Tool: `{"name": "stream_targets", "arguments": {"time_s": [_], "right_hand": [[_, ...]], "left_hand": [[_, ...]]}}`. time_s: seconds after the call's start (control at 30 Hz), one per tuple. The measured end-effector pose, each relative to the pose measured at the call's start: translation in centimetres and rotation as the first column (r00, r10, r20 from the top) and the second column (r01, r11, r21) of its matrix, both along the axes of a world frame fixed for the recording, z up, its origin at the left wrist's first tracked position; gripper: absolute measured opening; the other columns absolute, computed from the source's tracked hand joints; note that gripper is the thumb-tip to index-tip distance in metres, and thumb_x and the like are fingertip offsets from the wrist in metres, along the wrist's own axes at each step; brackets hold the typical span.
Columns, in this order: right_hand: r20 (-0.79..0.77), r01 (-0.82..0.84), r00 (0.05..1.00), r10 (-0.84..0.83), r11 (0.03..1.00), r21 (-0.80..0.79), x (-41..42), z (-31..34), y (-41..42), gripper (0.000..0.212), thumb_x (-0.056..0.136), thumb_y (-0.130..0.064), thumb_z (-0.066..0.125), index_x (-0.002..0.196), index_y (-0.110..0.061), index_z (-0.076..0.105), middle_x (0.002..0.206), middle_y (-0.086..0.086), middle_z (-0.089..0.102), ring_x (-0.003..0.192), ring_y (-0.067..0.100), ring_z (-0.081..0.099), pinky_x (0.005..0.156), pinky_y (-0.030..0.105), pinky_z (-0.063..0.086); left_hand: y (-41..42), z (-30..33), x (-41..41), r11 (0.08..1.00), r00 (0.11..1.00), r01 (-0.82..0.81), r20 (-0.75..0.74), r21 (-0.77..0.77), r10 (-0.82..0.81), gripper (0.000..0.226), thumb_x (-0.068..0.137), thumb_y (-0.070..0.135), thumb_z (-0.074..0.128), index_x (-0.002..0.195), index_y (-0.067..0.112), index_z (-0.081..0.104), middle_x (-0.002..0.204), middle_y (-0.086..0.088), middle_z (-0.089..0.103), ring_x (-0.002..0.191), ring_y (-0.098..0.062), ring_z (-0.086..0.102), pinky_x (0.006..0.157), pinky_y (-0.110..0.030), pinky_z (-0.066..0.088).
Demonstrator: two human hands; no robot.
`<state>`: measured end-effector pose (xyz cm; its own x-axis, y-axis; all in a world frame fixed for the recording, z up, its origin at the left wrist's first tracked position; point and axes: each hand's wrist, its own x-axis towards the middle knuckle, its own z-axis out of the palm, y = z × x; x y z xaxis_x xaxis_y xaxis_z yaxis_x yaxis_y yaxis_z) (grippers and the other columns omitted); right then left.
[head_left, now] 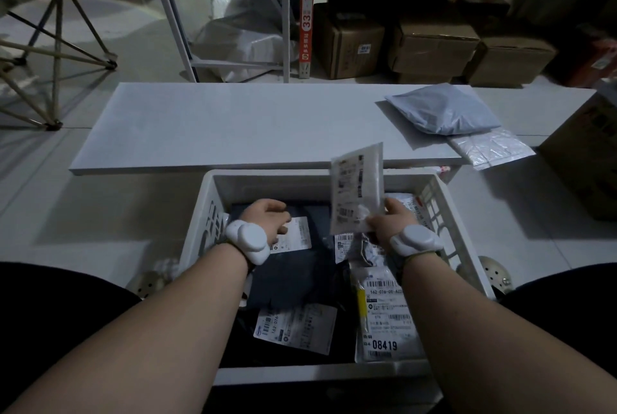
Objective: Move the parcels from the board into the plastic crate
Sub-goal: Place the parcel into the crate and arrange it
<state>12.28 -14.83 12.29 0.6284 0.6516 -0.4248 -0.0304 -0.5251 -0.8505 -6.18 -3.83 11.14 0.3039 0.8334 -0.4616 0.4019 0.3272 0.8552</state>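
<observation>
A white plastic crate (267,181) sits on the floor in front of me, holding several dark and white labelled parcels. My right hand (389,221) pinches a small white labelled parcel (357,186) by its lower edge and holds it upright over the crate's far right side. Inside the crate, my left hand (267,216) rests on a dark parcel (293,276) beside its white label, fingers curled downward. Beyond the crate lies the white board (233,126), with a grey poly-bag parcel (442,108) and a flat white parcel (492,148) at its right end.
Cardboard boxes (434,46) line the back under a shelf rack (287,13). Another large box (587,153) stands at the right of the board. A wooden-legged frame (56,56) stands at the far left. Grey floor surrounds the board.
</observation>
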Motion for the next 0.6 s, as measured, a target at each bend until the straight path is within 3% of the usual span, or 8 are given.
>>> {"name": "stream_targets", "arguments": {"time_s": [0.07, 0.2, 0.3, 0.4, 0.47, 0.6], "right_hand": [[-0.024, -0.001, 1.000, 0.000, 0.998, -0.058, 0.8, -0.1, -0.4, 0.029, 0.089, 0.008, 0.047, 0.109, -0.011, 0.056, 0.093, 0.013, 0.064, 0.077, 0.029, 0.060, 0.069, 0.036, 0.052], [-0.121, -0.016, 0.993, 0.002, 0.993, -0.117, 0.4, -0.6, -0.5, 0.018, 0.087, 0.006, 0.052, 0.100, -0.006, 0.054, 0.096, 0.022, 0.063, 0.079, 0.036, 0.062, 0.076, 0.043, 0.052], [-0.240, -0.063, 0.970, 0.036, 0.992, -0.109, -0.7, -0.6, -0.3, 0.017, 0.087, 0.006, 0.055, 0.099, -0.006, 0.058, 0.102, 0.023, 0.065, 0.091, 0.044, 0.066, 0.084, 0.055, 0.054], [-0.317, -0.107, 0.946, 0.069, 0.989, -0.105, -1.3, -0.9, 0.0, 0.029, 0.088, 0.004, 0.055, 0.114, -0.009, 0.058, 0.098, 0.019, 0.066, 0.075, 0.033, 0.065, 0.080, 0.049, 0.054], [-0.330, -0.101, 0.942, 0.054, 0.987, -0.126, -1.4, -1.0, 0.1, 0.034, 0.089, 0.004, 0.055, 0.120, -0.007, 0.055, 0.094, 0.017, 0.065, 0.068, 0.028, 0.063, 0.075, 0.044, 0.056], [-0.220, -0.153, 0.971, 0.090, 0.946, -0.285, -1.0, -2.3, 0.2, 0.033, 0.083, 0.002, 0.061, 0.115, -0.005, 0.055, 0.086, 0.016, 0.067, 0.070, 0.031, 0.066, 0.078, 0.051, 0.057]], "left_hand": [[0.3, 0.0, -0.1, 0.999, 0.999, -0.037, 0.006, -0.038, 0.037, 0.021, 0.091, 0.004, 0.054, 0.110, 0.010, 0.054, 0.082, -0.004, 0.060, 0.059, -0.012, 0.052, 0.044, -0.021, 0.034], [-0.1, -0.7, 0.3, 0.995, 0.999, 0.020, -0.037, -0.102, -0.024, 0.016, 0.094, 0.004, 0.048, 0.109, 0.008, 0.052, 0.088, -0.011, 0.060, 0.055, -0.015, 0.046, 0.043, -0.020, 0.030], [-0.8, -1.2, 0.5, 0.984, 0.989, 0.125, -0.067, -0.127, -0.135, 0.026, 0.095, 0.012, 0.051, 0.121, 0.005, 0.054, 0.100, -0.016, 0.062, 0.066, -0.020, 0.054, 0.052, -0.024, 0.039], [-1.1, -1.5, 0.9, 0.970, 0.981, 0.166, -0.070, -0.178, -0.181, 0.036, 0.097, 0.025, 0.049, 0.129, 0.010, 0.053, 0.104, -0.014, 0.065, 0.085, -0.029, 0.060, 0.068, -0.031, 0.046], [-1.0, -1.6, 1.1, 0.966, 0.974, 0.206, -0.064, -0.158, -0.218, 0.031, 0.096, 0.017, 0.051, 0.126, 0.010, 0.056, 0.097, -0.012, 0.066, 0.081, -0.029, 0.060, 0.071, -0.031, 0.048], [-0.9, -1.6, 1.7, 0.956, 0.951, 0.281, -0.109, -0.080, -0.289, 0.037, 0.088, -0.008, 0.053, 0.125, 0.001, 0.056, 0.120, -0.016, 0.063, 0.104, -0.029, 0.061, 0.075, -0.022, 0.048]]}}
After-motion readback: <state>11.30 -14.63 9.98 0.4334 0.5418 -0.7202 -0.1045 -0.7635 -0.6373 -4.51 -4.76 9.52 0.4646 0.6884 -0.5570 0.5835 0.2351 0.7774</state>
